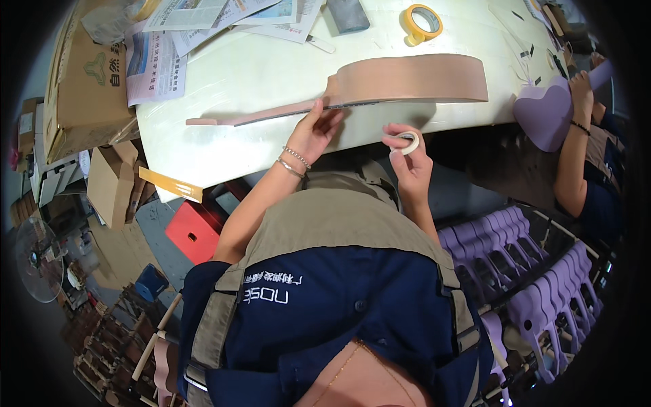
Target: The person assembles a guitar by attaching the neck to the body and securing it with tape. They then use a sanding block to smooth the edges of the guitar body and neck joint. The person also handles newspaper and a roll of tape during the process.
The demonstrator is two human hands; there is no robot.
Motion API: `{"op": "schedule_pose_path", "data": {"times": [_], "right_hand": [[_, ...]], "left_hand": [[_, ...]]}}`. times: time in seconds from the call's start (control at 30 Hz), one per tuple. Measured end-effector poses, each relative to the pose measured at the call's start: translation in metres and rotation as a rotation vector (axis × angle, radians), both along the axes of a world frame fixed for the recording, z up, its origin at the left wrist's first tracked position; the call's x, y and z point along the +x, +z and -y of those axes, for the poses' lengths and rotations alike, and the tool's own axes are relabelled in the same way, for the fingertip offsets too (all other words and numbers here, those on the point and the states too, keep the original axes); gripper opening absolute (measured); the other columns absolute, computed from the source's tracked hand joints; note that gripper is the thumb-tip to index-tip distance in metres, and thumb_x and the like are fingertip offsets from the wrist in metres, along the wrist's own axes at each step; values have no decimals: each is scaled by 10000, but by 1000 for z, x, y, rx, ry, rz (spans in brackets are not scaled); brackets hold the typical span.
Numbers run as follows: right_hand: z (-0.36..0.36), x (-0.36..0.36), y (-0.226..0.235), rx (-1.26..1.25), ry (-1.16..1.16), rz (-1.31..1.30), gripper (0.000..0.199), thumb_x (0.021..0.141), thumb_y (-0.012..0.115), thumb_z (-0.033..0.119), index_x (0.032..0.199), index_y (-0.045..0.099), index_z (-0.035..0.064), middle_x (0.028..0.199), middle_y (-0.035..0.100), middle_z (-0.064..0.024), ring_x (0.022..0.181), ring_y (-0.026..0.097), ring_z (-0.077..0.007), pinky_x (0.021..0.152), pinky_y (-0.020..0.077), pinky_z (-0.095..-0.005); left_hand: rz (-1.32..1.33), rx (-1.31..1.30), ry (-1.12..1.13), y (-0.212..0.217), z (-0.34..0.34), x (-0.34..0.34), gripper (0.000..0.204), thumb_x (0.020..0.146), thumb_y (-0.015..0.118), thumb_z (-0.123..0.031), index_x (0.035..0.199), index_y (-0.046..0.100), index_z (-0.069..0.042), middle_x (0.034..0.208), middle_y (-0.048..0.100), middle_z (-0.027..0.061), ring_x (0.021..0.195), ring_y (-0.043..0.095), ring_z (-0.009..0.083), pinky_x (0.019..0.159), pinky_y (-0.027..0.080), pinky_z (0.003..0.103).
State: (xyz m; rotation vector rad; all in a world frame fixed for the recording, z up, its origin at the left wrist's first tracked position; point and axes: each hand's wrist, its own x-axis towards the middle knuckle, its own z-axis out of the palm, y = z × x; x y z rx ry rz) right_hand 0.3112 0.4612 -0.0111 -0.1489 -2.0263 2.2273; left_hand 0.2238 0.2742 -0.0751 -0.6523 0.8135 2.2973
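Note:
A pinkish-brown guitar (pixel 413 78) stands on its side on the white table (pixel 176 152), its neck pointing left. My left hand (pixel 315 132) grips it where the neck meets the body, thumb on the near side and fingers reaching underneath. The guitar's front faces me but shows only as a thin dark edge. Close to the table's front edge, my right hand (pixel 415 166) is closed around a small roll of white masking tape (pixel 415 143), apart from the guitar.
Newspapers (pixel 156 68), a grey block (pixel 348 15) and yellow tape (pixel 422 23) lie behind the guitar. Cardboard boxes (pixel 91 102) and a red stool (pixel 193 230) are left. Purple guitar bodies (pixel 488 244) hang at right, near a co-worker's arm (pixel 573 163) and a purple guitar (pixel 544 115).

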Motion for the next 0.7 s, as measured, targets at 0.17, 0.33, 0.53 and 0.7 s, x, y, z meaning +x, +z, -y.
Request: {"op": "schedule_pose_path", "data": {"times": [0.17,0.33,0.53,0.7], "right_hand": [[17,-11,24,-550,-58,139,312,925,555,7,1221,538,-89,1321,477,-157,1226,517,-295,1029,433,-388],[33,-16,42,-352,-121,166,303,854,607,-99,1155,587,-67,1293,498,-146,1152,576,-256,955,485,-328],[40,-18,48,-272,-126,70,256,850,610,-107,1099,620,-45,1245,532,-136,1081,618,-235,887,519,-295],[43,-19,49,-291,-148,11,253,848,610,-111,1093,618,-45,1244,530,-137,1079,619,-235,884,523,-299]], "left_hand": [[-2,-112,-354,4,17,19,463,962,511,-422,1178,555,-15,1146,618,110,1062,610,206,913,476,315],[-290,-285,-367,26,15,27,272,989,497,-265,1031,605,-19,986,659,70,936,632,153,892,480,296],[-591,-222,-163,70,-2,31,182,976,534,-163,912,588,-2,897,646,44,884,616,115,852,497,268],[-518,-68,-92,85,-7,38,145,963,559,-135,956,609,1,994,606,45,877,590,105,804,482,244]]}}
